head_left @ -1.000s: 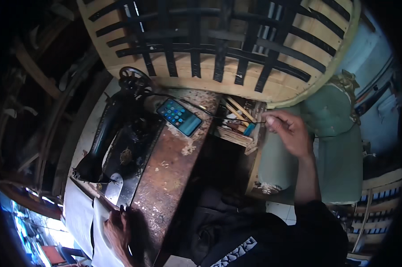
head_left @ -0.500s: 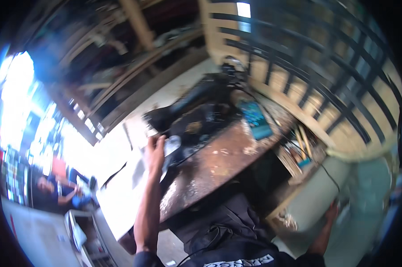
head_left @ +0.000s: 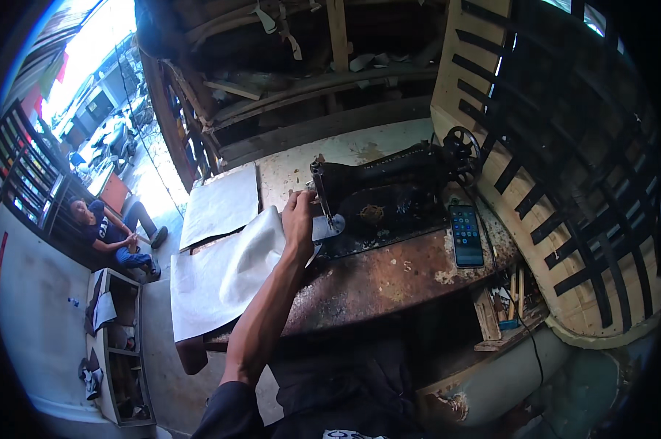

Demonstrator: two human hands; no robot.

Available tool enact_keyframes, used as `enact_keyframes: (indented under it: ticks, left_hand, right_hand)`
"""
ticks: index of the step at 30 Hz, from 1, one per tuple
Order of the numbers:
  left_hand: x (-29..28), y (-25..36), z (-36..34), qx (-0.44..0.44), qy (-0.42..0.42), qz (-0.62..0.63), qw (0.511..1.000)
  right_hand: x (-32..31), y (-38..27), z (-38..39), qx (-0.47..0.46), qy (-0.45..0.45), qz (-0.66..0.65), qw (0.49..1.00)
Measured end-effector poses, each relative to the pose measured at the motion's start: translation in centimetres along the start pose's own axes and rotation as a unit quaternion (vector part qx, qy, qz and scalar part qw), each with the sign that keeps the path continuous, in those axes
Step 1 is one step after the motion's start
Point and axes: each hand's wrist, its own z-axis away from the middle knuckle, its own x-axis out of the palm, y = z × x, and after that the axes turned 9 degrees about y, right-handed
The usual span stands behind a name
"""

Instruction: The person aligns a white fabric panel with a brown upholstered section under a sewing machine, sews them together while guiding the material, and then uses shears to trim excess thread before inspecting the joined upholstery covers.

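Note:
My left hand [head_left: 298,219] reaches up beside the needle bar of a black sewing machine [head_left: 389,168], fingers curled; whatever they hold is too small or hidden to make out. Below it a white sheet [head_left: 221,293] lies bunched on the worn table [head_left: 374,285], with another flat white sheet [head_left: 221,201] behind. A phone [head_left: 466,234] with a lit screen lies right of the machine, beside a black cable [head_left: 490,241]. An open drawer [head_left: 488,322] with sticks and small items is under the table's right end. My right hand is out of view.
A co-worker [head_left: 107,238] sits by the bright doorway at left, near a small cabinet [head_left: 111,347]. A slatted frame with black straps [head_left: 535,183] stands at the right above grey-green padded pieces [head_left: 484,384]. Wooden racks [head_left: 286,102] stand behind the table.
The view has swung left. My left hand has moved up from the sheet to the needle bar. My right hand, earlier pinching the cable, has dropped out of sight.

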Motion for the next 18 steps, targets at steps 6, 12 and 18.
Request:
enact_keyframes:
  ticks: [6, 12, 18]
  left_hand:
    - [-1.3, 1.2, 1.5, 0.076, -0.066, -0.052, 0.994]
    - [-5.6, -0.8, 4.0, 0.293, -0.209, -0.22, 0.907]
    - [-9.1, -1.6, 3.5, 0.333, -0.177, -0.481, 0.791]
  right_hand:
    - [-2.0, -0.4, -0.1, 0.032, 0.035, -0.003, 0.999]
    - [-6.9, -2.7, 0.0, 0.106, 0.152, -0.043, 0.982]
    - [-18.8, -8.3, -0.3, 0.131, 0.351, -0.188, 0.908]
